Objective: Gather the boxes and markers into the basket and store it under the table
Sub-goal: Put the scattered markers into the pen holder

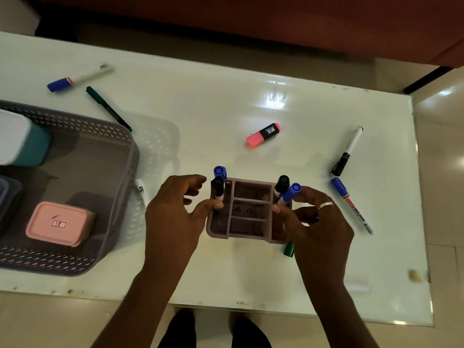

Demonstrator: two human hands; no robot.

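Note:
A grey perforated basket (125,172) at the left holds a white-and-teal box (22,139), a pink labelled box (57,223) and a dark box (7,197). In front of me stands a mauve compartment organiser (248,214) with markers upright in its corners. My left hand (170,214) pinches a black-capped marker (217,188) at the organiser's left rim, beside a blue-capped one (219,172). My right hand (321,224) pinches a tilted blue-capped marker (290,193) at the right rim, next to another black-capped one (282,183).
Loose on the white table (226,96): a blue-capped marker (77,77), a green pen (108,109), a pink highlighter (263,135), a black-capped marker (347,150), a blue whiteboard marker (351,205), a green marker (288,249) under my right hand, a white marker (141,192) beside the basket.

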